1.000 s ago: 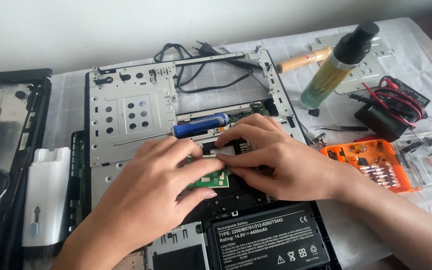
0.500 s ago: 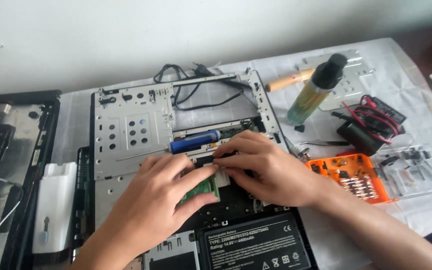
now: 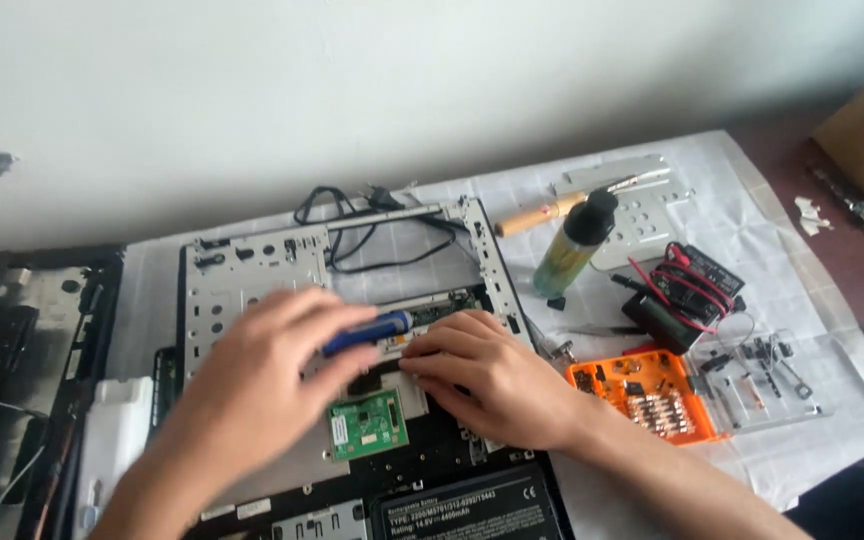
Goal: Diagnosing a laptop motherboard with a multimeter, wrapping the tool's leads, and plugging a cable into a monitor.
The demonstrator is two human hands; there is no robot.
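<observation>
Left hand (image 3: 252, 385) has just lifted off the green circuit board (image 3: 368, 424), fingers now clamped on the blue screwdriver (image 3: 367, 331); right hand (image 3: 492, 375) presses the laptop chassis (image 3: 252, 275), fingers together.

I see a blue-handled screwdriver (image 3: 367, 330) over the silver-grey perforated laptop frame (image 3: 252, 285), and a small green circuit board (image 3: 368, 423) beside a black battery (image 3: 472, 510). Toward the table's right edge sit an orange bit case (image 3: 652, 395), a green bottle (image 3: 572, 245) with a black cap, and red-and-black wires (image 3: 687, 280) on white paper (image 3: 832, 380).
</observation>
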